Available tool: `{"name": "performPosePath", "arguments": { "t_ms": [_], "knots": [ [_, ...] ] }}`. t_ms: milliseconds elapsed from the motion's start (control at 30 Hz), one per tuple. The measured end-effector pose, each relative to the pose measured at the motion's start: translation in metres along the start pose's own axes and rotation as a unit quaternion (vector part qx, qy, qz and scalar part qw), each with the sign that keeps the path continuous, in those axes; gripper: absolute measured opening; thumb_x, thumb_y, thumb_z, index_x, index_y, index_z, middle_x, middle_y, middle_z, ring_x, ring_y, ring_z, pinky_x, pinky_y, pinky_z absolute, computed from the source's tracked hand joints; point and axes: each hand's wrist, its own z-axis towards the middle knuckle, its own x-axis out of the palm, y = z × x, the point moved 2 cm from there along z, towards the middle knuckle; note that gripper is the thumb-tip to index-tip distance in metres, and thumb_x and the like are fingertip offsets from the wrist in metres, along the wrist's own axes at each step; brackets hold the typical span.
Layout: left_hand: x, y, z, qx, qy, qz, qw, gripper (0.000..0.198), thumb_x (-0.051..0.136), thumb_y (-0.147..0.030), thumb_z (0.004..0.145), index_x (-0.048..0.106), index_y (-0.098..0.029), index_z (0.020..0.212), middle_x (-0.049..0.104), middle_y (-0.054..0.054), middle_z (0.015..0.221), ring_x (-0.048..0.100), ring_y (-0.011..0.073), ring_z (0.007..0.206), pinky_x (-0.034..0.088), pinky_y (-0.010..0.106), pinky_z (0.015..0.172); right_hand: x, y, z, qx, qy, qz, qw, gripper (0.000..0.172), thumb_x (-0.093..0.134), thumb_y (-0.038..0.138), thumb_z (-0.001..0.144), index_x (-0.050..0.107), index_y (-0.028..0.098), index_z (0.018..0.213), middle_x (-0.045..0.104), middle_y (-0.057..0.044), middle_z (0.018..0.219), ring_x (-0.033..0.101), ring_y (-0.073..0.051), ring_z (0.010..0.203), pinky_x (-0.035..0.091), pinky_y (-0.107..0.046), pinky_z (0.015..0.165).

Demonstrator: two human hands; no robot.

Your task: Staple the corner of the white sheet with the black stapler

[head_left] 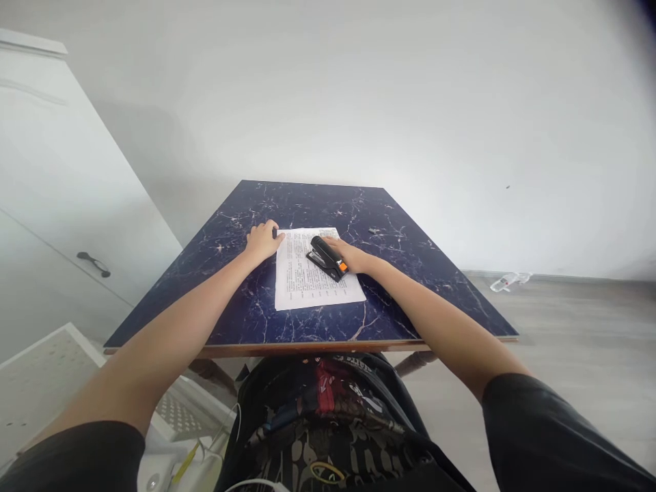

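A printed sheet of paper [300, 290], possibly more than one, lies on the dark blue marbled table [236, 311]. At its upper left corner is my left hand [261, 240], thumb at the paper's edge. Between that thumb and the forefinger sits a small black object [275, 233], too small to name. Over the right part of the paper, a black stapler [328, 260] with an orange patch points up and left, its jaw apart. My right hand [352, 255] is closed against the stapler's far right side, with some fingers hidden behind it.
A tiny dark bit [372, 230] lies on the table beyond my right hand. White cabinet doors [66, 205] rise at the left, and a white wall [328, 89] stands behind the table. On the floor to the right rests a clear plastic item [509, 281]. A white cable [238, 417] hangs near my lap.
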Motion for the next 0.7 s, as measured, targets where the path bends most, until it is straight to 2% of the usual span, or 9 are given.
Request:
{"name": "performPosePath", "arguments": {
  "t_ms": [67, 167, 267, 367, 467, 533, 600, 700],
  "knots": [
    [0.0, 0.001, 0.0, 0.001, -0.002, 0.004, 1.0, 0.032, 0.06, -0.043, 0.099, 0.063, -0.026, 0.126, 0.065, 0.016, 0.137, 0.054, 0.0399, 0.134, 0.044, 0.056, 0.109, 0.005, -0.007, -0.006, -0.037, 0.014, -0.054, 0.998, 0.083, 0.064, 0.048, 0.095, 0.036, 0.02, 0.168, 0.031, -0.013, 0.175, 0.022, -0.04, 0.163, 0.018, -0.065, 0.131],
    [0.002, 0.002, 0.0, 0.006, -0.006, 0.0, 1.0, 0.033, 0.061, -0.042, 0.098, 0.063, -0.025, 0.126, 0.066, 0.016, 0.137, 0.054, 0.0397, 0.133, 0.044, 0.055, 0.109, 0.004, -0.012, -0.026, -0.054, 0.014, -0.087, 0.995, 0.092, 0.067, 0.036, 0.091, 0.026, 0.016, 0.171, 0.027, -0.017, 0.175, 0.022, -0.044, 0.162, 0.02, -0.069, 0.13],
    [0.003, 0.002, 0.0, 0.008, -0.003, -0.008, 1.0, 0.034, 0.062, -0.043, 0.098, 0.063, -0.023, 0.126, 0.066, 0.017, 0.135, 0.055, 0.0402, 0.131, 0.045, 0.055, 0.108, -0.008, -0.015, -0.064, -0.051, 0.01, -0.094, 0.994, 0.099, 0.07, 0.038, 0.089, 0.021, 0.02, 0.173, 0.026, -0.014, 0.176, 0.023, -0.044, 0.162, 0.021, -0.068, 0.131],
    [0.004, 0.003, 0.002, 0.012, 0.001, -0.012, 1.0, 0.036, 0.064, -0.043, 0.097, 0.063, -0.021, 0.125, 0.065, 0.019, 0.134, 0.055, 0.0415, 0.13, 0.044, 0.056, 0.108, -0.025, -0.022, -0.11, -0.011, 0.009, -0.098, 0.995, 0.097, 0.067, 0.043, 0.089, 0.022, 0.026, 0.173, 0.03, -0.009, 0.175, 0.024, -0.042, 0.162, 0.021, -0.065, 0.133],
    [0.006, 0.004, 0.004, 0.016, -0.003, -0.019, 1.0, 0.037, 0.071, -0.041, 0.093, 0.063, -0.022, 0.123, 0.065, 0.018, 0.133, 0.055, 0.0417, 0.129, 0.043, 0.057, 0.108, -0.039, -0.028, -0.146, 0.03, -0.009, -0.103, 0.994, 0.093, 0.067, 0.046, 0.088, 0.03, 0.023, 0.171, 0.036, -0.011, 0.173, 0.027, -0.044, 0.16, 0.026, -0.066, 0.131],
    [0.007, 0.005, 0.005, 0.016, -0.007, -0.027, 0.999, 0.037, 0.074, -0.04, 0.091, 0.063, -0.022, 0.121, 0.064, 0.018, 0.133, 0.054, 0.0415, 0.129, 0.043, 0.057, 0.109, -0.044, -0.03, -0.158, 0.035, -0.018, -0.104, 0.994, 0.091, 0.068, 0.049, 0.086, 0.039, 0.022, 0.168, 0.038, -0.012, 0.172, 0.032, -0.045, 0.158, 0.032, -0.064, 0.129],
    [0.007, 0.005, 0.006, 0.016, -0.007, -0.032, 0.999, 0.037, 0.074, -0.04, 0.091, 0.063, -0.022, 0.121, 0.063, 0.018, 0.133, 0.054, 0.0418, 0.129, 0.042, 0.057, 0.109, -0.047, -0.032, -0.157, 0.041, -0.044, -0.107, 0.992, 0.08, 0.066, 0.051, 0.088, 0.048, 0.024, 0.162, 0.042, -0.012, 0.169, 0.041, -0.043, 0.154, 0.038, -0.061, 0.126],
    [0.008, 0.008, 0.007, 0.017, -0.006, -0.03, 0.999, 0.035, 0.073, -0.039, 0.092, 0.064, -0.021, 0.121, 0.063, 0.02, 0.132, 0.055, 0.0425, 0.129, 0.043, 0.057, 0.108, -0.053, -0.039, -0.135, 0.103, -0.147, -0.125, 0.976, 0.054, 0.046, 0.05, 0.102, 0.062, 0.026, 0.148, 0.058, -0.012, 0.157, 0.056, -0.037, 0.143, 0.043, -0.061, 0.12]
  ]
}}
